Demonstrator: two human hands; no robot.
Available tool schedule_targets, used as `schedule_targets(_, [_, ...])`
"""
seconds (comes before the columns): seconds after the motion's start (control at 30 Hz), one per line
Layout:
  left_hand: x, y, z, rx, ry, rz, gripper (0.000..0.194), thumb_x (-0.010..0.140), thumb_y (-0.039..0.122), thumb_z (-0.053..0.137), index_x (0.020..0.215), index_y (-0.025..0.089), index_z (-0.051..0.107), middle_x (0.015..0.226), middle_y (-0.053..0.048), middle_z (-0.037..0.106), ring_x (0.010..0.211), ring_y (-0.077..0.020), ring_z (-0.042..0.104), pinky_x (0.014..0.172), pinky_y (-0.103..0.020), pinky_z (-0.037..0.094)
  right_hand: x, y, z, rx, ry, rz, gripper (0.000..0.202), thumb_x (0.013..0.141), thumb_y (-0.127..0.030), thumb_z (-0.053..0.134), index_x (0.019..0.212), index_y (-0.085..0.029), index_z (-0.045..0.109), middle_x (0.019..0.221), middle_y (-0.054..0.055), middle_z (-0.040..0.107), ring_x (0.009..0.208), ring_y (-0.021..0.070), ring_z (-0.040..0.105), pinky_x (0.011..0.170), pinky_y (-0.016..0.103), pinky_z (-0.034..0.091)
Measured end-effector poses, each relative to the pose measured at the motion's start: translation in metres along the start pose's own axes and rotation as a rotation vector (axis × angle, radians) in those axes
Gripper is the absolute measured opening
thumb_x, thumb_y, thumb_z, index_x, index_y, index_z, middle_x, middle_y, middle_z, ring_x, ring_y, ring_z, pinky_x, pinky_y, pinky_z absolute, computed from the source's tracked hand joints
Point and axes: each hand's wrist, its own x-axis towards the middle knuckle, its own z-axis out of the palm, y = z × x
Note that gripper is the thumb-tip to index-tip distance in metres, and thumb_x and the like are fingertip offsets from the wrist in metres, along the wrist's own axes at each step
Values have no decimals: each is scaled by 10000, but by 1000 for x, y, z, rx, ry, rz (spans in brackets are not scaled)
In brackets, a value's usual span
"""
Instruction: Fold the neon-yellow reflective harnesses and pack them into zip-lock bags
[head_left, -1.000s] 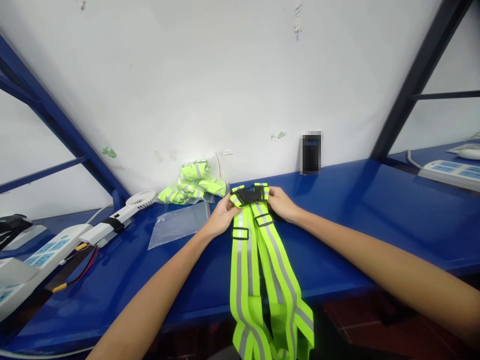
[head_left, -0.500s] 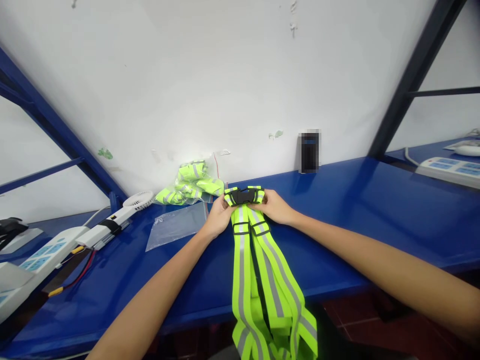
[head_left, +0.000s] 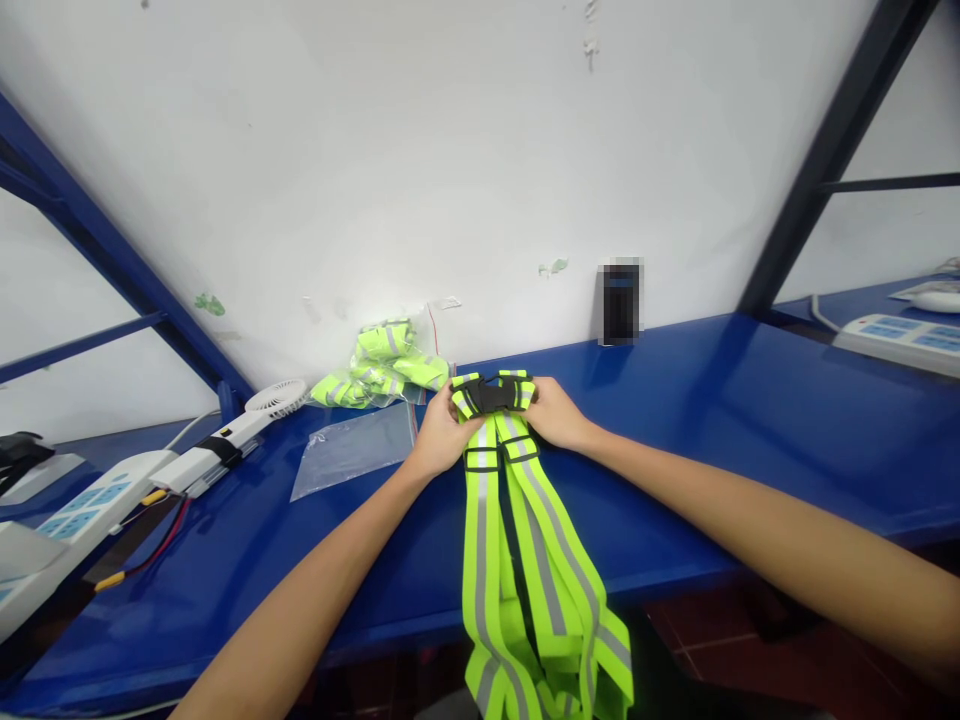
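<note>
A neon yellow-green reflective vest [head_left: 482,540] made of straps with grey stripes hangs from my two hands, over the table's front edge. Across its top sits a black buckle [head_left: 493,393], its two halves joined. My left hand [head_left: 442,428] pinches the strap at the left end of the buckle, thumb in front. On the opposite end, my right hand [head_left: 556,412] grips the strap, its fingertips partly hidden behind the webbing. Two black strap adjusters [head_left: 481,459] show just below the buckle.
Against the wall lie bagged reflective vests [head_left: 386,362], with a flat clear plastic bag [head_left: 352,450] in front. To the left are a white fan [head_left: 276,398], a battery pack with wires [head_left: 202,462] and a power strip [head_left: 86,515]. A blurred dark object [head_left: 620,303] stands at the back right.
The buckle end has shifted very slightly to the right and tilted a little, with both hands still on it. My left thumb lies a bit further over the strap.
</note>
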Motion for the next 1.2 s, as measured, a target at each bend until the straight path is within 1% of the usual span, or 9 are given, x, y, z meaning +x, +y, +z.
schedule_targets(0.13, [0,4,2,3,24,-2,535,685,290,804,1153,154,582,1178,-122,679,1072,-254,656,956,-399,522,-1,0,1,-83,15,37,185,728,-284,594,609,-142,585,583,-22,549,593,133,458,543,229,367])
schedule_targets(0.23, [0,7,2,59,39,14,489,702,283,790,1127,154,586,1147,-116,690,1039,-248,665,922,-389,535,-2,1,2,-94,13,43,236,740,-315,574,582,-141,558,556,-30,505,569,118,421,524,224,339])
schedule_targets(0.33, [0,6,1,76,32,22,450,720,275,774,1110,155,587,1145,-115,691,1031,-245,668,900,-377,542,-2,1,3,-52,0,47,218,738,-315,585,628,-129,606,592,-24,547,588,128,454,557,235,382])
schedule_targets(0.47, [0,4,2,76,43,14,456,704,282,786,1098,156,595,1119,-108,704,993,-244,680,866,-373,557,-2,-2,4,4,-8,36,164,721,-281,614,711,-124,659,658,-10,616,647,157,524,606,251,435])
schedule_targets(0.63, [0,4,2,66,68,-9,471,673,296,813,1074,155,612,1093,-105,718,963,-248,691,868,-389,563,-2,-4,5,-90,50,13,137,717,-236,592,704,-118,663,690,11,652,667,171,556,595,242,425])
schedule_targets(0.8, [0,6,3,0,68,-42,550,614,316,851,1082,152,615,1063,-104,730,946,-259,701,893,-420,561,-3,-5,6,-138,90,-38,145,729,-203,562,693,-121,676,683,19,672,675,187,589,623,252,433])
schedule_targets(1.0, [0,2,4,23,89,-43,573,594,317,866,1082,149,617,1067,-106,728,968,-260,692,886,-407,560,-6,-5,9,-94,87,-33,203,757,-181,589,897,-135,729,878,50,741,851,256,658,724,296,493])
schedule_targets(1.1, [0,-2,3,28,94,-41,576,596,299,864,1092,148,612,1061,-98,724,944,-243,692,871,-389,561,-6,-3,12,-21,77,-82,240,787,-167,595,994,-154,716,1005,62,739,932,253,662,826,333,504])
schedule_targets(1.2, [1,-4,2,63,120,-34,561,597,293,856,1081,148,614,1035,-90,725,927,-238,688,855,-380,559,-5,-2,14,81,50,-130,271,816,-200,622,1078,-168,680,1099,71,717,991,238,655,898,360,496])
